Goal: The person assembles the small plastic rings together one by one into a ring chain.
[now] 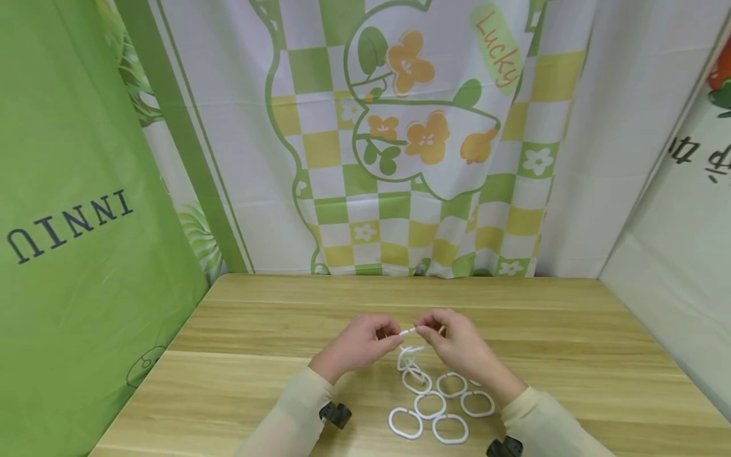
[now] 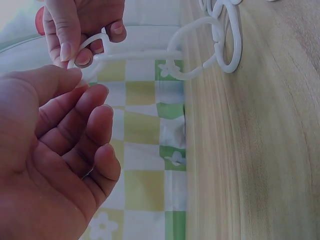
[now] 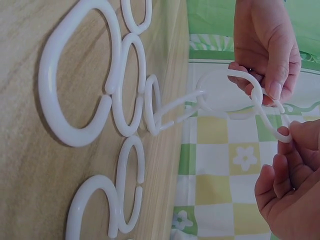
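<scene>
Between thumb and fingers, my left hand (image 1: 362, 343) pinches one end of a white plastic C-shaped ring (image 1: 407, 331). My right hand (image 1: 459, 343) pinches the other end of that ring, a little above the table. From it hangs a short chain of linked white rings (image 3: 200, 92), its lower part reaching down to the tabletop. Close up in the left wrist view, the held ring (image 2: 101, 36) shows a gap between the two hands. Several loose rings (image 1: 391, 419) of the same kind lie flat below the hands, one partly hidden by the right forearm.
The wooden table (image 1: 257, 324) ends at a patterned curtain (image 1: 377, 209) at the back. A green cloth (image 1: 74, 158) hangs on the left and a white one (image 1: 674, 241) on the right. Black wrist devices (image 1: 335, 415) sit on both sleeves.
</scene>
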`<state>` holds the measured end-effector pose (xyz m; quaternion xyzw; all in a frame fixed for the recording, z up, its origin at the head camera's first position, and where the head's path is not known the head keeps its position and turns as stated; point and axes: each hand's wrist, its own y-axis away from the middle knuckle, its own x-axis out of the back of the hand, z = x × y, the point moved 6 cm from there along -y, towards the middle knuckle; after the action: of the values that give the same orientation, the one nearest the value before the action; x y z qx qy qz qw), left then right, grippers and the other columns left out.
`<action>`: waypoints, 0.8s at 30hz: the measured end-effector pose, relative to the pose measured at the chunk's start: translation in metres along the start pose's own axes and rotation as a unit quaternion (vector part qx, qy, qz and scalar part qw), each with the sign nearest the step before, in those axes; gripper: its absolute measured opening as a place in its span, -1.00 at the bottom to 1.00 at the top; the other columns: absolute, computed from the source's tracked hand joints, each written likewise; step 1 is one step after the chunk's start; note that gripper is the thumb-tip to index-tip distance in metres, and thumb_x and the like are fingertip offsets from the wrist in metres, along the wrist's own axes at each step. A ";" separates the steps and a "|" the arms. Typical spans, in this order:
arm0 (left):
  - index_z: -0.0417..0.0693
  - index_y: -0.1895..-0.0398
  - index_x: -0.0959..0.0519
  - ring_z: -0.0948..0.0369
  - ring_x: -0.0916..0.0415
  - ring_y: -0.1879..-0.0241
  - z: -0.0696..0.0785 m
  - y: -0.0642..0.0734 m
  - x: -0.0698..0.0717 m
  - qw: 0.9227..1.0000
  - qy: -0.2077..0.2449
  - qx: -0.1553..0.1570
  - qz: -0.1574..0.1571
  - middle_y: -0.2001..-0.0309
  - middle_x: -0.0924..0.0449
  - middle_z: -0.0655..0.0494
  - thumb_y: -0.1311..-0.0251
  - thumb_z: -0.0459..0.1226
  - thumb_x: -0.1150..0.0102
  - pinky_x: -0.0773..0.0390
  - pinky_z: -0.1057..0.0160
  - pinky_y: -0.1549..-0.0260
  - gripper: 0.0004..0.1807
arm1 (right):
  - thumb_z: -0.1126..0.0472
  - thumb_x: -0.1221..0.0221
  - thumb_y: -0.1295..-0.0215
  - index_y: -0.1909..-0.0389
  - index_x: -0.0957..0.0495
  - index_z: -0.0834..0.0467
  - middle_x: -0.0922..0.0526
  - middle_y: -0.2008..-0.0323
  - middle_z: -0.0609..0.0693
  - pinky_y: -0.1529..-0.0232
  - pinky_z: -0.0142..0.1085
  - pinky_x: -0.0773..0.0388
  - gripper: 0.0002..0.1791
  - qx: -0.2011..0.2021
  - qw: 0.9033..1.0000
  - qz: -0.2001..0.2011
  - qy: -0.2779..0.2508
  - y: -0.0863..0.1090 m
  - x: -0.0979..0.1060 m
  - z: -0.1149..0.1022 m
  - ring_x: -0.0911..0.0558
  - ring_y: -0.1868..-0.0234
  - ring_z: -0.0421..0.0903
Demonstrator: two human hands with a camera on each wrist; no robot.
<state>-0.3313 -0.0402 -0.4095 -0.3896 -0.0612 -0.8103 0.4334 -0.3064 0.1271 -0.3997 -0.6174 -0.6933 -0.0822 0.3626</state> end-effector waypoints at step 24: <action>0.07 0.29 -0.65 0.35 -0.44 0.44 -0.001 0.002 0.007 1.000 0.005 0.012 0.014 0.46 -0.53 0.33 -0.35 -0.15 -0.18 -0.49 0.34 0.44 -0.89 | 0.25 -0.20 -0.37 0.23 -0.60 0.18 -0.61 0.36 -0.06 0.26 -0.29 -0.50 -0.92 -0.037 0.999 -0.006 -0.015 0.009 0.017 0.034 -0.53 0.32 -0.16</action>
<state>-0.3329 -0.0462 -0.4063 -0.3809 -0.0630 -0.8053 0.4499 -0.3109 0.1615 -0.4172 -0.6272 -0.6989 -0.1005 0.3287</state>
